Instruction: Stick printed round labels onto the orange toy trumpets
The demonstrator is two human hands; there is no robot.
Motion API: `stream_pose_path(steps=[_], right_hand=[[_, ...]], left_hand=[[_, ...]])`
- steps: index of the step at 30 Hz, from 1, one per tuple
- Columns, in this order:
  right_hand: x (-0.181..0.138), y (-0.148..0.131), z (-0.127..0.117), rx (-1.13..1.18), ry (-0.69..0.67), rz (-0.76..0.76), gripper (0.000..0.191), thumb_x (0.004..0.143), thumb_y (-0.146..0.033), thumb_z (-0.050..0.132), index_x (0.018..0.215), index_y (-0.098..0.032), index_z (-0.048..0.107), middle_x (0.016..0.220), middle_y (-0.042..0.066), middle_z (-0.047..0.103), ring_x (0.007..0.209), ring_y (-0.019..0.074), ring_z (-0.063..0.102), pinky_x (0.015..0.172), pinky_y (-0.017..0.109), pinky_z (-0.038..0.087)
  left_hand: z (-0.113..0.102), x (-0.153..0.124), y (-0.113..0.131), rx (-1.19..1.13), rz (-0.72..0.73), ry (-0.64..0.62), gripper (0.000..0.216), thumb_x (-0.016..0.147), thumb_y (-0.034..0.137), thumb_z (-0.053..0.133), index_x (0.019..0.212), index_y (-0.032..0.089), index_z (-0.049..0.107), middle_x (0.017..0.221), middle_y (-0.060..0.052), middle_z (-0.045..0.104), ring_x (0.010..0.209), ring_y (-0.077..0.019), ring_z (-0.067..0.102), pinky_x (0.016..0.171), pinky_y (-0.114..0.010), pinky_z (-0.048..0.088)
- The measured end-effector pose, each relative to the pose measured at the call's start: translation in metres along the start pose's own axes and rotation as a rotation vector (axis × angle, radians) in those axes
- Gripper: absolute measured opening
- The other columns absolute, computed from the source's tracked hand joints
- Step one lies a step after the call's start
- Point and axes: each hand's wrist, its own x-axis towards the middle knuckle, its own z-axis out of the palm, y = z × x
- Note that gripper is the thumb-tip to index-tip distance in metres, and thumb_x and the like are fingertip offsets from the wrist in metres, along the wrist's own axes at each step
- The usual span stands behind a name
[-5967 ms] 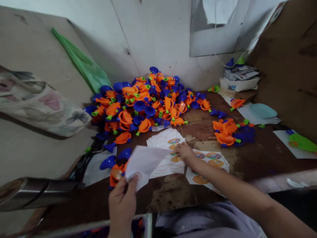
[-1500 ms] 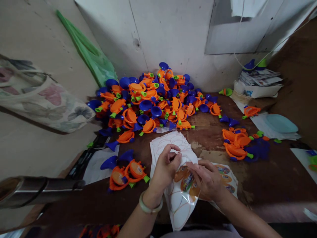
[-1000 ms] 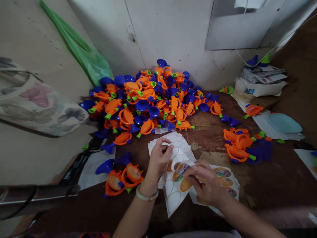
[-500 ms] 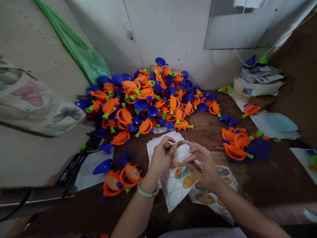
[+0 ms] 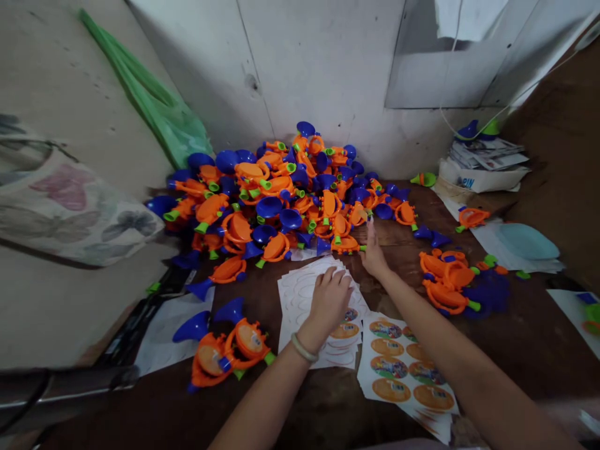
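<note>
Your left hand [image 5: 328, 302] lies flat and palm-down, fingers loosely together, on a stack of white paper sheets [image 5: 300, 294] printed with thin oval outlines. A smooth, pale bangle [image 5: 304, 348] circles that wrist. Your right hand [image 5: 374, 253] is open and empty, its fingers straight and close together, reaching up toward the middle of the frame. Its fingertips [image 5: 370, 228] are just beside a heap of plastic toys [image 5: 262, 200], each with a glossy orange rounded body, a flared blue cup and a lime-green tip.

At lower centre, right of the stack, a sheet of round printed stickers [image 5: 398, 369] lies on the rough, stained dark wood of the bench [image 5: 520, 350], with rows of orange and multicoloured circles. Two more toys [image 5: 234, 347] lie at lower left, beside blue plastic cones [image 5: 193, 327]. Another cluster of toys [image 5: 445, 281] sits right of your right hand. At upper left, a crumpled green plastic bag [image 5: 145, 94] leans against the white board wall [image 5: 328, 75], and a floral cloth [image 5: 60, 200] hangs at far left.
</note>
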Motion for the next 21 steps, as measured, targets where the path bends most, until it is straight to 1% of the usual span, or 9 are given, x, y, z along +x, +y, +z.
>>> stream_pose_path(steps=[3, 6, 9, 12, 14, 16, 17, 19, 21], right_hand=[[-0.004, 0.000, -0.004, 0.008, -0.046, 0.025, 0.103, 0.084, -0.010, 0.062, 0.177, -0.018, 0.019, 0.170, 0.030, 0.043, 0.117, 0.0369, 0.076, 0.102, 0.058, 0.064], [-0.016, -0.009, -0.022, 0.071, -0.028, 0.016, 0.107, 0.090, -0.017, 0.063, 0.178, -0.022, 0.004, 0.171, 0.029, 0.042, 0.103, 0.0312, 0.079, 0.098, 0.054, 0.065], [-0.037, -0.029, -0.049, 0.156, 0.008, 0.006, 0.118, 0.095, -0.025, 0.066, 0.174, -0.030, -0.022, 0.172, 0.026, 0.038, 0.100, 0.0247, 0.078, 0.094, 0.048, 0.067], [-0.065, -0.060, -0.078, 0.284, -0.032, 0.018, 0.124, 0.096, -0.032, 0.071, 0.169, -0.042, -0.029, 0.168, 0.020, 0.042, 0.087, 0.0167, 0.077, 0.080, 0.040, 0.070], [-0.084, -0.083, -0.094, 0.500, -0.184, 0.072, 0.128, 0.095, -0.035, 0.078, 0.169, -0.050, -0.024, 0.164, 0.017, 0.045, 0.077, 0.0115, 0.074, 0.070, 0.034, 0.069], [-0.099, -0.105, -0.105, 0.625, -0.289, 0.115, 0.125, 0.095, -0.034, 0.082, 0.171, -0.053, -0.015, 0.159, 0.014, 0.050, 0.067, 0.0067, 0.066, 0.061, 0.030, 0.066], [-0.104, -0.115, -0.107, 0.632, -0.293, 0.117, 0.121, 0.095, -0.034, 0.082, 0.172, -0.052, -0.010, 0.156, 0.014, 0.053, 0.065, 0.0061, 0.064, 0.061, 0.029, 0.066], [-0.110, -0.132, -0.110, 0.564, -0.163, 0.081, 0.116, 0.094, -0.033, 0.083, 0.175, -0.048, 0.002, 0.149, 0.012, 0.059, 0.074, 0.0101, 0.068, 0.068, 0.032, 0.068], [-0.112, -0.146, -0.110, 0.487, 0.058, 0.027, 0.109, 0.092, -0.032, 0.086, 0.175, -0.042, 0.016, 0.135, 0.008, 0.066, 0.091, 0.0172, 0.073, 0.079, 0.036, 0.070]], left_hand=[[0.006, -0.024, -0.006, -0.059, 0.011, 0.034, 0.015, 0.091, 0.010, 0.074, 0.100, 0.021, 0.076, 0.128, -0.016, 0.080, 0.136, -0.0388, 0.067, 0.116, -0.064, 0.053], [0.011, -0.039, -0.015, -0.169, 0.002, 0.124, 0.020, 0.092, 0.010, 0.070, 0.105, 0.021, 0.078, 0.134, -0.016, 0.079, 0.140, -0.0377, 0.066, 0.120, -0.063, 0.052], [0.011, -0.046, -0.020, -0.322, -0.030, 0.237, 0.029, 0.100, 0.021, 0.064, 0.127, 0.023, 0.075, 0.143, -0.017, 0.075, 0.137, -0.0354, 0.069, 0.115, -0.059, 0.058], [0.001, -0.051, -0.015, -0.482, -0.053, 0.297, 0.044, 0.106, 0.038, 0.062, 0.147, 0.023, 0.064, 0.146, -0.019, 0.073, 0.127, -0.0328, 0.076, 0.099, -0.050, 0.068], [-0.011, -0.057, -0.006, -0.616, -0.027, 0.305, 0.052, 0.104, 0.049, 0.066, 0.150, 0.025, 0.062, 0.143, -0.018, 0.074, 0.124, -0.0320, 0.078, 0.097, -0.047, 0.068], [-0.024, -0.065, 0.006, -0.804, 0.033, 0.293, 0.054, 0.095, 0.055, 0.078, 0.140, 0.026, 0.070, 0.134, -0.015, 0.079, 0.121, -0.0326, 0.079, 0.099, -0.047, 0.067], [-0.030, -0.068, 0.012, -0.895, 0.055, 0.296, 0.051, 0.090, 0.054, 0.084, 0.132, 0.026, 0.075, 0.129, -0.014, 0.081, 0.117, -0.0327, 0.080, 0.100, -0.047, 0.067], [-0.037, -0.075, 0.025, -1.006, 0.049, 0.332, 0.040, 0.089, 0.047, 0.087, 0.122, 0.026, 0.079, 0.124, -0.014, 0.083, 0.112, -0.0316, 0.081, 0.101, -0.046, 0.067], [-0.040, -0.081, 0.037, -1.086, -0.050, 0.402, 0.040, 0.094, 0.043, 0.082, 0.130, 0.027, 0.076, 0.132, -0.014, 0.080, 0.116, -0.0308, 0.080, 0.103, -0.046, 0.066]])
